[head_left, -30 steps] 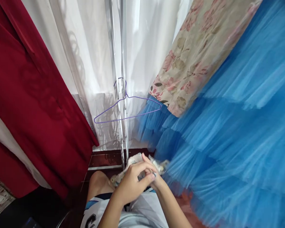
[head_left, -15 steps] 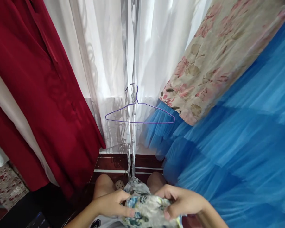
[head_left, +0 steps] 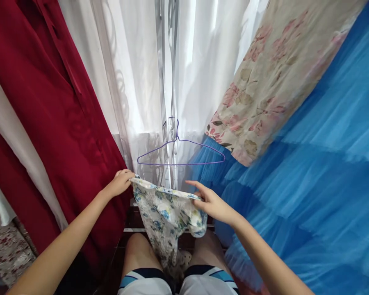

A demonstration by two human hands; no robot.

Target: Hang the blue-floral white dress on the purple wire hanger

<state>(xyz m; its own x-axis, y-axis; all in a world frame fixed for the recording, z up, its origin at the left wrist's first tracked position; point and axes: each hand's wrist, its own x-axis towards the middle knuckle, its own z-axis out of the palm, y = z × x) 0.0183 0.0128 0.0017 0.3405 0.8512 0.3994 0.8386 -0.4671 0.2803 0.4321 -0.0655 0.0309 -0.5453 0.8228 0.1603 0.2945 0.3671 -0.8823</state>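
Observation:
A light floral garment [head_left: 164, 211] with blue and yellow flowers hangs stretched between my hands, over my knees. My left hand [head_left: 122, 182] is closed on the left end of its top edge, close to the red cloth. At the other end, my right hand [head_left: 210, 200] pinches the edge between thumb and fingers, its index finger pointing out to the left. Just above the garment, a purple wire hanger [head_left: 181, 164] hangs bare on the white metal rack. The exact kind of garment cannot be made out.
Long red cloth [head_left: 67, 123] hangs at left, beside white curtains [head_left: 135, 73]. A white metal stand [head_left: 173, 90] rises in the centre. At right hang a cream floral garment [head_left: 249, 102] and a ruffled blue tulle skirt [head_left: 310, 196]. My bare knees [head_left: 141, 250] are below.
Both hands have moved up and forward from my lap and farther apart. The garment, bunched before, now hangs spread out. My right index finger has straightened.

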